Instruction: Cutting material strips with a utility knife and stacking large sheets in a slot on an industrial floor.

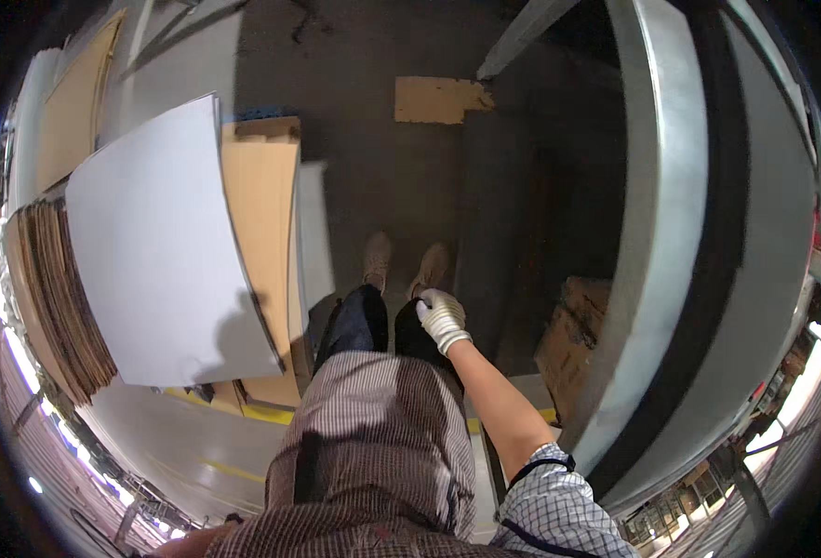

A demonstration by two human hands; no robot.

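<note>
My right hand [443, 321], in a white ribbed work glove, hangs in front of my dark trousers with its fingers curled in. Whatever the curled fingers may hold is hidden. Of my left arm [192, 542] only a bit of bare skin shows at the lower edge; that hand is out of sight. To the left lies a large white sheet [164, 246], seemingly card, on top of brown cardboard sheets [260, 232]. My shadow falls on its near right corner. No hand touches these sheets.
A stack of brown cardboard [61, 298] stands left of the white sheet. At right runs a long metal-edged machine or conveyor frame [657, 186] with a dark band. A cardboard box [573, 349] sits beneath it. A flat cardboard piece [441, 99] lies on the dark floor ahead.
</note>
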